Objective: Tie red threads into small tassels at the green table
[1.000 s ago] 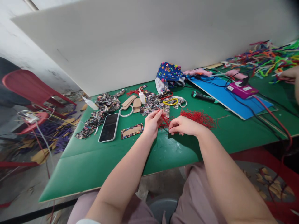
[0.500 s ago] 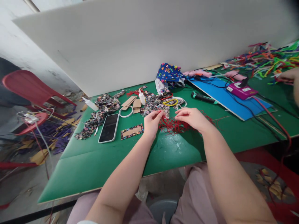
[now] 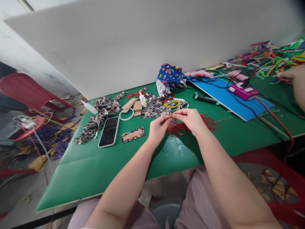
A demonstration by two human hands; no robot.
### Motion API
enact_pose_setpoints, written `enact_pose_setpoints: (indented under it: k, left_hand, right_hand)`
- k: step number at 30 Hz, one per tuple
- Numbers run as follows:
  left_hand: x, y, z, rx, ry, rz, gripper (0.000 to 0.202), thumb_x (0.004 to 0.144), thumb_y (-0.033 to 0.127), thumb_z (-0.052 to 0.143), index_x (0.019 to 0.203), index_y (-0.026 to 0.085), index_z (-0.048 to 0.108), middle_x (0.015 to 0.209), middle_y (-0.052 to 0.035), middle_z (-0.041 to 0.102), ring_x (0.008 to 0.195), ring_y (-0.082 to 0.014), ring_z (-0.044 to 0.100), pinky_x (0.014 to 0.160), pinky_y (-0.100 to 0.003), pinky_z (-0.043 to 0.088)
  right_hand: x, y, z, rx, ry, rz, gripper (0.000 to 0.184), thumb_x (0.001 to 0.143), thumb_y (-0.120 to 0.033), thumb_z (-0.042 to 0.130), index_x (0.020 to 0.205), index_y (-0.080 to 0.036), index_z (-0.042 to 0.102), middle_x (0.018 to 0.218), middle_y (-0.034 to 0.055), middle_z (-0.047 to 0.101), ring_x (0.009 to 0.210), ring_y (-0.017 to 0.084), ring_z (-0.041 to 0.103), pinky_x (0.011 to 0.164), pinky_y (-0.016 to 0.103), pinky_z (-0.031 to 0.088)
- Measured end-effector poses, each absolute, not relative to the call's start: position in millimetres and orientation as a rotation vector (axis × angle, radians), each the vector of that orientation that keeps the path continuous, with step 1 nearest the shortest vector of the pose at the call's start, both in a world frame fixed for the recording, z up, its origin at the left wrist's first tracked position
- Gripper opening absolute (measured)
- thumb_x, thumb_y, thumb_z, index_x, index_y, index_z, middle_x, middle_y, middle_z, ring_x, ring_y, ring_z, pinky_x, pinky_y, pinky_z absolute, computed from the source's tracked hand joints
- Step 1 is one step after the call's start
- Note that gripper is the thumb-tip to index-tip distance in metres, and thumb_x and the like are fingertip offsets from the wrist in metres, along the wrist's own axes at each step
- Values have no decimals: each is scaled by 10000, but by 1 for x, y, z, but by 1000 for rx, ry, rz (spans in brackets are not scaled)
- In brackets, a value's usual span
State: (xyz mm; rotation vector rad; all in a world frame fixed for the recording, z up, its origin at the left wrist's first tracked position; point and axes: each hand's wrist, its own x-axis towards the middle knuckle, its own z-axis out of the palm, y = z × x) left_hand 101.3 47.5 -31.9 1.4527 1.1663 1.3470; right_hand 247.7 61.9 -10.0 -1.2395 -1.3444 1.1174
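A loose tangle of thin red cord [image 3: 208,122] lies on the green table behind and beneath my hands. My left hand [image 3: 159,126] pinches a bit of this cord between thumb and fingertips. Fingertip to fingertip with it, my right hand [image 3: 190,119] is also closed in a pinch on the red cord. Just left of my hands lies a flat cardboard strip edged with floral fabric [image 3: 133,135]. Yellow-handled scissors [image 3: 172,104] rest on floral fabric pieces [image 3: 152,108] beyond the hands.
Left on the table are a phone [image 3: 108,132], a white ring [image 3: 126,114], cardboard pieces [image 3: 137,107] and glue bottles [image 3: 142,99]. At right, a purple power strip [image 3: 244,91] with cables sits on a blue board [image 3: 214,92]. Another person's hand [image 3: 293,76] is by colourful strips [image 3: 281,60].
My hands, apart before, have come together at the fingertips. The right hand moved left and the left hand slightly right, over the red cord.
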Motion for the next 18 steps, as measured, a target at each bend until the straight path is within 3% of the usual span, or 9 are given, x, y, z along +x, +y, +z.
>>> enact_pose_setpoints:
  k: [18]
  left_hand:
    - [103,45,-28,1507,1186,1271,157,743,268,622,814,169,722,811,-34,721,777,-165,638,759,-268,468]
  right_hand:
    - [246,62,-15,-1123,-1314,1278,175,629,-310,709,732,-170,689,767,20,698,764,155,618,789,322,452]
